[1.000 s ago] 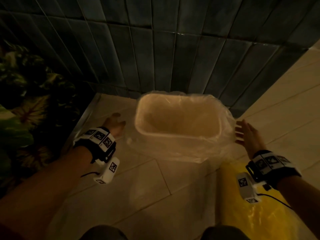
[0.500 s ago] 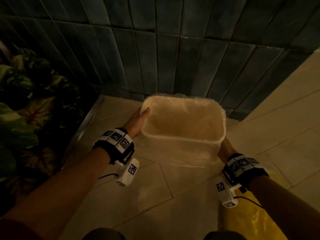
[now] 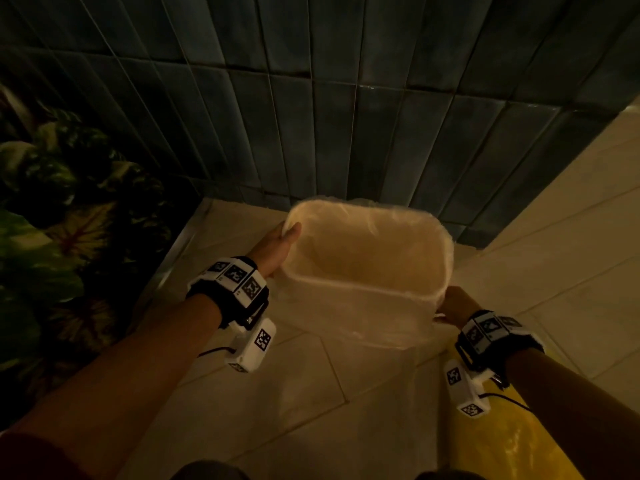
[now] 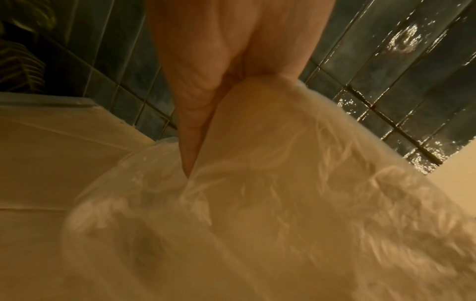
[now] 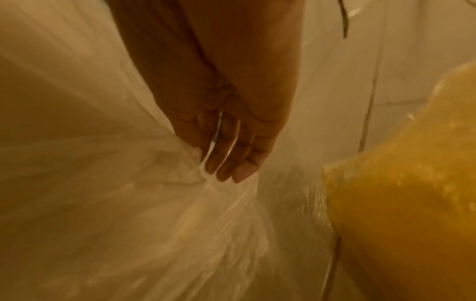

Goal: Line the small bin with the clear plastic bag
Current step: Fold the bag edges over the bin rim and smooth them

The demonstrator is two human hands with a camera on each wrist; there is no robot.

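Note:
A small cream bin [image 3: 363, 268] stands close to the tiled wall with the clear plastic bag [image 3: 398, 327] inside it and folded down over its rim. My left hand [image 3: 280, 240] grips the bin's left rim, thumb inside and fingers outside. In the left wrist view the left hand [image 4: 206, 71] clamps the bag-covered rim [image 4: 257, 101]. At the bin's near right corner, below the rim, is my right hand [image 3: 453, 306]. Its straight fingers [image 5: 231, 158] point down and press the loose bag [image 5: 180, 203] against the bin's side. The right thumb is hidden.
A dark blue tiled wall [image 3: 346, 98] rises just behind the bin. Leafy plants [image 3: 52, 220] fill the left side beyond a metal floor strip [image 3: 173, 258]. A yellow plastic bag [image 3: 512, 441] lies on the beige floor tiles under my right forearm.
A second ago both hands hung open beside the bin. The left hand has taken hold of the rim, the right has come against the side, and the bag's skirt is pulled in closer.

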